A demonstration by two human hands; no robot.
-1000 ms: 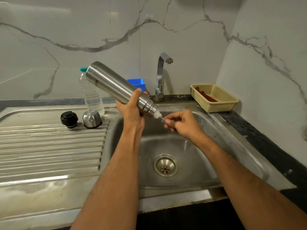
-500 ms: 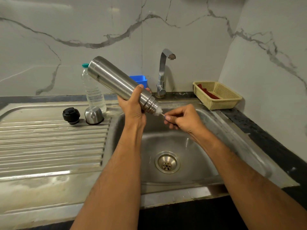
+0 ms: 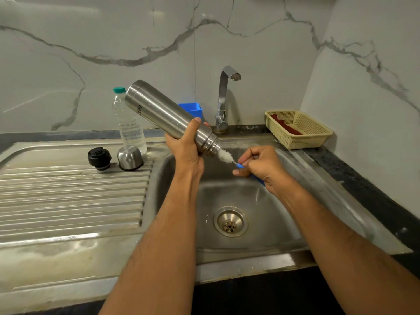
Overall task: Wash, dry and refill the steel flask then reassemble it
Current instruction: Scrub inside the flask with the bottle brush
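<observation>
Steel flask point(image 3: 166, 119) being held tilted above the sink point(image 3: 261, 223), mouth pointing down-right; left hand point(image 3: 186, 148) is gripping its lower body with curled fingers. Right hand point(image 3: 261, 165) is pinching the blue handle of a bottle brush point(image 3: 225, 156), whose white bristles are showing at the mouth. Black stopper point(image 3: 99, 158) and steel cup point(image 3: 130, 157) are resting on the drainboard at left.

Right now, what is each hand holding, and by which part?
Left hand grips the steel flask round its lower body, just above the threaded neck. Right hand pinches the bottle brush by its blue handle.
</observation>
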